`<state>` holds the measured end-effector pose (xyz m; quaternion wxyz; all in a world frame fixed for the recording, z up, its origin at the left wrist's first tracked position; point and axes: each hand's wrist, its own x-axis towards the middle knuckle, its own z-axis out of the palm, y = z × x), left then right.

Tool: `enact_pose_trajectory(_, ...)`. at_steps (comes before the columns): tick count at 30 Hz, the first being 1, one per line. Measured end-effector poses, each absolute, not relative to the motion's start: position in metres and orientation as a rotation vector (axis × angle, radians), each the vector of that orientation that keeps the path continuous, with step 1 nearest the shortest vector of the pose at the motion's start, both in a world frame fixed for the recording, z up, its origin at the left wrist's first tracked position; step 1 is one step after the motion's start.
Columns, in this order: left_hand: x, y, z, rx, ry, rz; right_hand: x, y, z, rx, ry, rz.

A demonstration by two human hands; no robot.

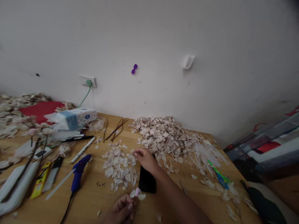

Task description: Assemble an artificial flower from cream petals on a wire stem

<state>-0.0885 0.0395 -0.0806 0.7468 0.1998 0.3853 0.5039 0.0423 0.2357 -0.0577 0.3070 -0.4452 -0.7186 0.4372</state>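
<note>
My left hand (121,210) is at the bottom edge, fingers pinched on a small pink and white petal flower (137,193). My right hand (145,158) reaches forward over a black phone (147,182), fingertips closed on a petal at the edge of a small pile of pale petals (119,168). A far larger heap of petals (163,135) lies behind it against the wall.
A blue glue gun (79,171) with its cord lies left of the small pile, beside a white pen (83,150), a yellow cutter (40,180) and a tissue pack (74,118). Thin brown stems (116,127) lie near the wall. Green-blue scissors (219,175) sit right.
</note>
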Motion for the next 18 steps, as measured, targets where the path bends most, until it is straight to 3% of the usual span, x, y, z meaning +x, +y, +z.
enact_pose_trajectory(18, -0.087, 0.043, -0.077, 0.448, 0.85, 1.072, -0.056, 0.28, -0.058, -1.087, -2.435, 0.646)
